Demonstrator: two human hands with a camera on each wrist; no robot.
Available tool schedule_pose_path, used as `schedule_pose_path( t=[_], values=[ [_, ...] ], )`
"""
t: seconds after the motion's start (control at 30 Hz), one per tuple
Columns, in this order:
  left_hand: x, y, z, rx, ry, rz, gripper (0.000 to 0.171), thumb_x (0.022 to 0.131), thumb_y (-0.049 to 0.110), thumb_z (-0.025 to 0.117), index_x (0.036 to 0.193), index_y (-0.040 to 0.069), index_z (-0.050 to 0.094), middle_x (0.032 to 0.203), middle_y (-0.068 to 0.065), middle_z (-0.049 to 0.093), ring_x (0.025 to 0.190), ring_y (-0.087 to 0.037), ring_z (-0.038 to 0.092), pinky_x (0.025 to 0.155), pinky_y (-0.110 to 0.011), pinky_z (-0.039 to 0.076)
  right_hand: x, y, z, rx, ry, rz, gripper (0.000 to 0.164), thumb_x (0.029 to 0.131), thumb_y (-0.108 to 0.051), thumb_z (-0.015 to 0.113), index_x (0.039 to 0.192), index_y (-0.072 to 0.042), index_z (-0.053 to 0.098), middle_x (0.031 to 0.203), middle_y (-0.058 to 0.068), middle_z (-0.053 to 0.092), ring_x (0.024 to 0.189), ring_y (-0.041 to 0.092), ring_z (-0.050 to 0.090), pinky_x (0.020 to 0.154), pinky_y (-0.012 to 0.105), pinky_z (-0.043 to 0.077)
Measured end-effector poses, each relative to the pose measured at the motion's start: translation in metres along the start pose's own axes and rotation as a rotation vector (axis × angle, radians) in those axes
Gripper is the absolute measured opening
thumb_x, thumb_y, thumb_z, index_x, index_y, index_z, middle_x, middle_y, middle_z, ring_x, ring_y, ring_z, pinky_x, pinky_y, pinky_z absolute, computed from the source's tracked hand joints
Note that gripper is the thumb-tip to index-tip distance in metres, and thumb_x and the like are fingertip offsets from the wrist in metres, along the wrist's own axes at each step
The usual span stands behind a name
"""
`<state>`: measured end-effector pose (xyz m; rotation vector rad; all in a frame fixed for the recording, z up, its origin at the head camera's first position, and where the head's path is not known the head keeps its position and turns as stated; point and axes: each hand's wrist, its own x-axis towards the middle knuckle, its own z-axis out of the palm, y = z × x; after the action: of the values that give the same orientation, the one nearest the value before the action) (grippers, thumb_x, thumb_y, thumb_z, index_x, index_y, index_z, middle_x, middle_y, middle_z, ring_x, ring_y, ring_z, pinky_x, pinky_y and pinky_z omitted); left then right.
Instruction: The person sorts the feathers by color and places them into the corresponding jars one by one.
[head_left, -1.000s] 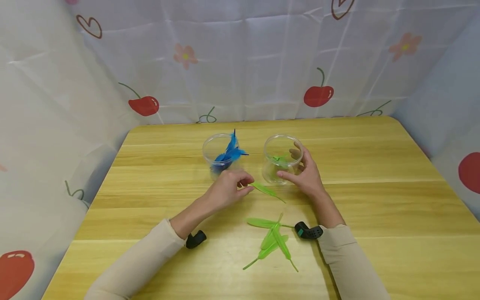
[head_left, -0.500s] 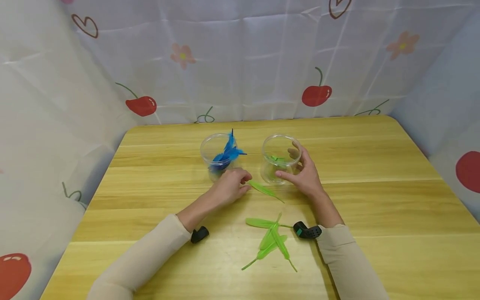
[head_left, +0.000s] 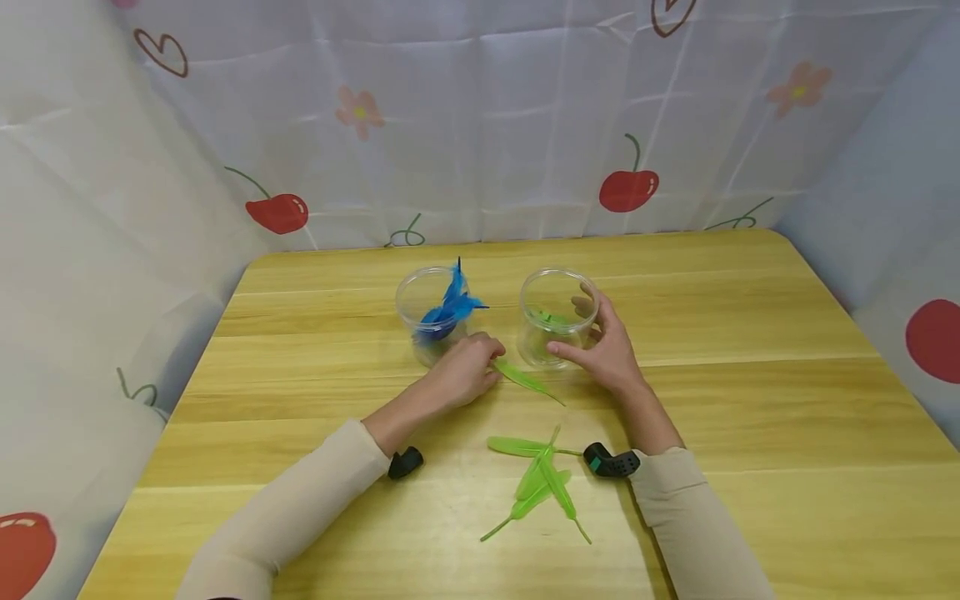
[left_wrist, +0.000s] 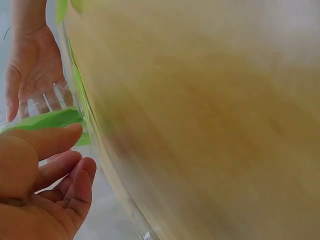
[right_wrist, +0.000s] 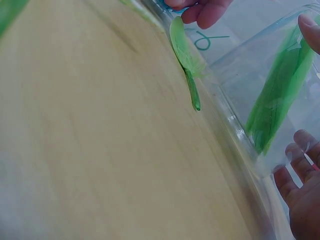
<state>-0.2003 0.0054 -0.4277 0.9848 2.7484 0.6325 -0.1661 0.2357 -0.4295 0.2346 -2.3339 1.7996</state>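
My left hand (head_left: 467, 367) is at the broad tip of a loose green feather (head_left: 528, 383) lying on the table. In the left wrist view a small gap shows between its thumb and index fingertip; whether they touch the feather is unclear. My right hand (head_left: 606, 350) holds a clear plastic jar (head_left: 536, 346) from its right side, thumb in front and fingers behind. Inside this upright jar stand green feathers (right_wrist: 280, 90). A second clear jar (head_left: 408, 304), with blue feathers (head_left: 450, 308) poking above its rim, stands just beyond my left hand.
Several green feathers (head_left: 543, 475) lie crossed on the wooden table (head_left: 750, 350), between my forearms. Black wrist cameras (head_left: 611, 461) sit at both wrists. A white curtain (head_left: 480, 125) with cherries and flowers hangs behind the table.
My left hand and forearm have shifted slightly, the wrist coming a little forward and right. The right hand stays on its jar, and the feathers lie as before. The head view has drifted slightly.
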Motion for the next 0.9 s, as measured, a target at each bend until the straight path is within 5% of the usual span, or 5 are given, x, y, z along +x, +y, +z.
schedule_pose_path(
  t=[0.4,0.7,0.9],
  values=[
    [0.0047,0.0022,0.001,0.034,-0.073,-0.013,0.025,0.089,0.006,0.073,0.112,-0.004,0.069,0.106,-0.017,0.067,0.1,-0.028,0.064,0.088,-0.037,0.053,0.0001,-0.0022,0.0014,0.01,-0.004,0.003,0.093,0.078,0.003,0.079,0.153,0.0,0.025,0.145,0.033,0.038,0.134,0.046,0.037,0.108,0.06,0.032],
    [0.0045,0.0018,0.0011,0.011,-0.081,-0.007,0.006,0.091,0.004,0.069,0.095,0.002,0.073,0.092,-0.007,0.071,0.086,-0.019,0.066,0.077,-0.031,0.054,0.0,-0.0023,0.001,0.008,0.001,0.012,0.093,0.078,0.003,0.079,0.153,0.001,0.025,0.145,0.032,0.038,0.135,0.045,0.036,0.108,0.06,0.032],
    [0.0022,0.001,0.0011,0.0,-0.076,0.018,0.008,0.091,0.004,0.068,0.086,0.006,0.072,0.081,-0.001,0.068,0.073,-0.013,0.06,0.067,-0.025,0.051,0.0,-0.0018,-0.0003,-0.002,0.006,0.014,0.093,0.078,0.002,0.08,0.153,0.0,0.026,0.145,0.032,0.039,0.134,0.045,0.037,0.108,0.059,0.033]
  ],
)
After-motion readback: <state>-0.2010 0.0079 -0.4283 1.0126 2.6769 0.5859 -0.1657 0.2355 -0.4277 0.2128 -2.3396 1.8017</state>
